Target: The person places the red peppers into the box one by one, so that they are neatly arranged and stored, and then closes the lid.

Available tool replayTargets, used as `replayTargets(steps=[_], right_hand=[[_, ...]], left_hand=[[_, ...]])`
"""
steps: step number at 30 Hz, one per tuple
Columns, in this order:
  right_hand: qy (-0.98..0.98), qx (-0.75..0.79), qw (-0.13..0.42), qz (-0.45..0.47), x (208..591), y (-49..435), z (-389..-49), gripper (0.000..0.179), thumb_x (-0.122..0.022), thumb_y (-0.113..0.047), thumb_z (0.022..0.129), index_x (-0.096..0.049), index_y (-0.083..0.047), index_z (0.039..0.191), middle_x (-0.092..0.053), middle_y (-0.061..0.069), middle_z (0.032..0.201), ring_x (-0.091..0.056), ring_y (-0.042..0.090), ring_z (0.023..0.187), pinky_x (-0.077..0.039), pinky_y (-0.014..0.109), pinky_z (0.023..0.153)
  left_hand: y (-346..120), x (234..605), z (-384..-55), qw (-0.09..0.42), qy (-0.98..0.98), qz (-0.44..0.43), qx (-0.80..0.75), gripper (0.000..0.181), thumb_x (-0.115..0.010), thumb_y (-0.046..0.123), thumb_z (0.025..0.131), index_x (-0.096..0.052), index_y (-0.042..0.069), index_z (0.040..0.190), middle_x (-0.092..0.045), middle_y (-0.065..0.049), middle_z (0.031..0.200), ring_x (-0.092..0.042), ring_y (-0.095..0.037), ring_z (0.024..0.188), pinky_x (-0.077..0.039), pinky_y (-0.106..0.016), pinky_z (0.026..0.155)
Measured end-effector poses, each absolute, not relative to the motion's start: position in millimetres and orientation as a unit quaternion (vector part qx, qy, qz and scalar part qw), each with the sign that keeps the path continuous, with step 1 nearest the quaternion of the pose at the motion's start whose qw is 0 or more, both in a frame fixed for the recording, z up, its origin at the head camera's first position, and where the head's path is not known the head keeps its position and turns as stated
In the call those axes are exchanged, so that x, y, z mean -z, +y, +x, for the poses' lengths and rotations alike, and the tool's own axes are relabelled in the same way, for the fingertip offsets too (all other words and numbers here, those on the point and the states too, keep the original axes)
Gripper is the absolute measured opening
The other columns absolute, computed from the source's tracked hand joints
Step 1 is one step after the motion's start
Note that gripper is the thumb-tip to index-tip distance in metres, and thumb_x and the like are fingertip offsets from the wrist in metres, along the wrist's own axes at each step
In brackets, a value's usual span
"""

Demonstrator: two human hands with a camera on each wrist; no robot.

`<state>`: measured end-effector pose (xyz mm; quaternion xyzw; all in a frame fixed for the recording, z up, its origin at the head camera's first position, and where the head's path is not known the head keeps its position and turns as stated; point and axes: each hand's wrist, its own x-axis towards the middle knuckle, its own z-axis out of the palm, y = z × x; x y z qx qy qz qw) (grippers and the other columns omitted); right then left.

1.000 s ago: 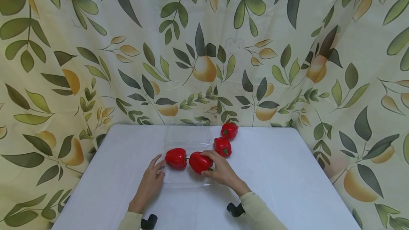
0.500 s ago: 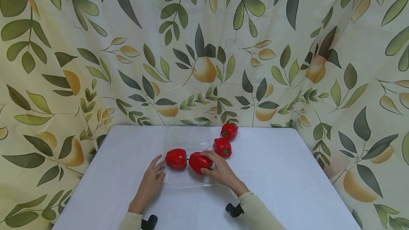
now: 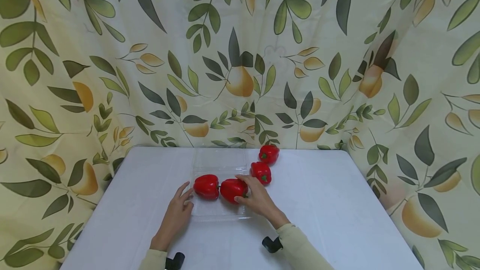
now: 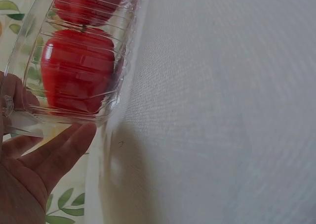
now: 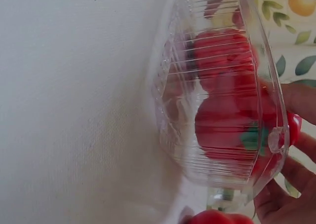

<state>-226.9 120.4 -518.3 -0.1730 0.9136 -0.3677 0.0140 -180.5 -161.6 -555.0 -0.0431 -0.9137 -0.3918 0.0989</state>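
Note:
A clear plastic clamshell tray (image 3: pixel 215 213) lies on the white table, its lid (image 3: pixel 219 159) folded open at the back. Two red bell peppers sit side by side in it. The left pepper (image 3: pixel 206 186) is free. My right hand (image 3: pixel 252 197) grips the right pepper (image 3: pixel 232 189) from its right side, fingers curled over it. Through the ribbed tray wall (image 5: pixel 173 85) that pepper (image 5: pixel 222 120) shows, with fingertips (image 5: pixel 298 103) on it. My left hand (image 3: pixel 179 209) rests with straight fingers (image 4: pixel 59 155) against the tray's left edge, close to the left pepper (image 4: pixel 79 68).
Two more red peppers lie on the table (image 3: pixel 330 203) right of the tray, one (image 3: pixel 261 172) close to my right hand and one (image 3: pixel 268 153) farther back. A leaf-patterned curtain (image 3: pixel 240 53) hangs behind and on both sides of the table.
My right hand has slid its pepper a little to the left and back, up against the other pepper in the tray. The left hand has stayed put.

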Motion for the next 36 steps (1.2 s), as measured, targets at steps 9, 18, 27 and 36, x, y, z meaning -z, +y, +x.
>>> replayTargets(steps=[9,18,27,36], right_hand=[[0.916,0.367,0.008,-0.165,519.5,117.7,-227.1,0.061,-0.084,-0.019,0.075,-0.058,-0.02,0.13,-0.059,0.004,0.134,-0.055,0.027,0.123,-0.059,0.045,0.09],[0.923,0.339,-0.007,-0.181,522.9,115.7,-230.4,0.061,-0.085,-0.017,0.073,-0.06,-0.016,0.128,-0.058,0.004,0.134,-0.055,0.027,0.124,-0.06,0.042,0.087],[0.922,0.346,-0.062,-0.162,522.0,117.3,-236.6,0.055,-0.086,-0.013,0.072,-0.064,-0.014,0.123,-0.062,0.006,0.128,-0.059,0.027,0.119,-0.058,0.046,0.093],[0.922,0.352,-0.041,-0.156,519.7,113.9,-241.1,0.056,-0.084,-0.008,0.072,-0.063,-0.016,0.123,-0.06,0.007,0.13,-0.057,0.028,0.12,-0.058,0.045,0.092]], left_hand=[[-164.7,557.2,-177.6,0.085,-0.914,-0.034,0.395,0.046,-0.059,0.007,0.092,-0.055,0.005,0.138,-0.04,-0.006,0.155,-0.063,-0.025,0.12,-0.054,-0.043,0.098],[-167.2,562.2,-178.5,0.085,-0.914,-0.027,0.395,0.047,-0.06,0.008,0.092,-0.055,0.007,0.139,-0.04,-0.005,0.155,-0.063,-0.025,0.121,-0.056,-0.041,0.096],[-162.6,558.9,-185.1,0.093,-0.915,-0.037,0.39,0.045,-0.06,0.009,0.093,-0.057,0.006,0.137,-0.04,-0.005,0.155,-0.063,-0.025,0.121,-0.055,-0.041,0.097],[-164.5,558.3,-185.0,0.09,-0.919,-0.035,0.381,0.046,-0.061,0.009,0.092,-0.056,0.006,0.138,-0.04,-0.006,0.155,-0.063,-0.026,0.121,-0.054,-0.041,0.098]])
